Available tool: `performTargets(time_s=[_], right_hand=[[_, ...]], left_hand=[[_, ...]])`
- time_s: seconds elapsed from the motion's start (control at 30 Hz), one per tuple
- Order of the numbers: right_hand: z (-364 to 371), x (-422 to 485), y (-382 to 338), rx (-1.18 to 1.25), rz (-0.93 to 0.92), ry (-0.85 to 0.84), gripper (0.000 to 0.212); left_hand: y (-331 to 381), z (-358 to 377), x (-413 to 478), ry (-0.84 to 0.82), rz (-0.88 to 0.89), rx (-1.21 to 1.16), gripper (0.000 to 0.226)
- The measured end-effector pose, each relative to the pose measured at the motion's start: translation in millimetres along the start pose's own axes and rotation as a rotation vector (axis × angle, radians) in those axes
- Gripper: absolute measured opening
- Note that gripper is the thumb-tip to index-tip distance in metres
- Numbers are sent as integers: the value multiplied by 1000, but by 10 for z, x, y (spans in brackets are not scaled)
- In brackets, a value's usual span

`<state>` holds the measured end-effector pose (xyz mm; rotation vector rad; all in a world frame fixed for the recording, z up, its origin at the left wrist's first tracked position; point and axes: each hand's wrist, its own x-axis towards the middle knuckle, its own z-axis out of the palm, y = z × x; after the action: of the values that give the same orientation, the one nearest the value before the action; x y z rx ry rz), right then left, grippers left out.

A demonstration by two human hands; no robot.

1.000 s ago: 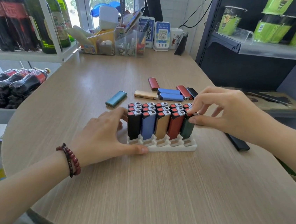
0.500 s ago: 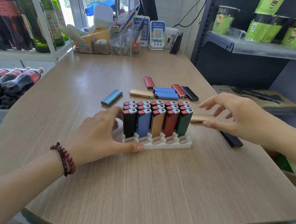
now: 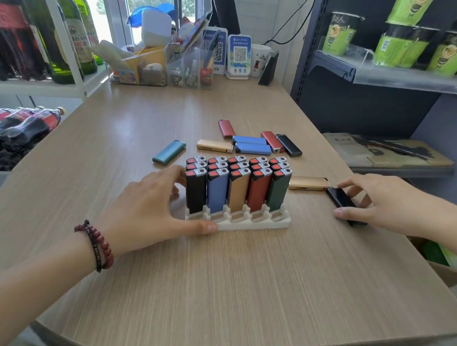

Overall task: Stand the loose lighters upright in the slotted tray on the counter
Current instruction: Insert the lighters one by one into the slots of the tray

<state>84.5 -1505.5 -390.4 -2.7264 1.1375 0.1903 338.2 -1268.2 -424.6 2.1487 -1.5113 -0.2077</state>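
The tray (image 3: 255, 224), white and slotted, sits mid-counter (image 3: 208, 297). Upright lighters (image 3: 238, 186) fill three rows of five; the front row reads black, blue, gold, red, green, and the slots in front of it stand vacant.

Left hand (image 3: 150, 207): it rests against the tray's left end, fingers relaxed and apart, thumb straight along the front edge. It wears a bracelet (image 3: 95, 245) of dark red beads.

Right hand (image 3: 382, 203): right of the tray, thumb and fingers pinching a black lighter (image 3: 341, 203) that lies flat on the counter. A gold lighter (image 3: 308, 182) lies flat between that one and the tray, its end touching the black one.

Seven loose lighters (image 3: 254, 148) lie flat behind the tray: teal, gold, red, two blue, red, black.

Writing: two QR stands (image 3: 239, 57) at the far edge show codes, with small text too fine to read. A green bottle (image 3: 74, 41) on the left rack bears a label ending "SHAN". The cola bottles (image 3: 14, 133) below it have red labels, not legible. Print on the green cups (image 3: 342, 34) on the right shelf is blurred.
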Motion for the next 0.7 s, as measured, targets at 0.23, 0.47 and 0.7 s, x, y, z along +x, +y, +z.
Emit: performTargets(time_s=[0.23, 0.47, 0.7], right_hand=[[6, 3, -49, 11, 1, 6, 54], [-94, -104, -118, 67, -33, -150, 45], [-209, -254, -397, 376, -179, -263, 43]], left_hand=[[-13, 6, 3, 8, 6, 15, 97], [-4, 10, 10, 11, 1, 13, 99], [-8, 7, 5, 0, -4, -4, 99]])
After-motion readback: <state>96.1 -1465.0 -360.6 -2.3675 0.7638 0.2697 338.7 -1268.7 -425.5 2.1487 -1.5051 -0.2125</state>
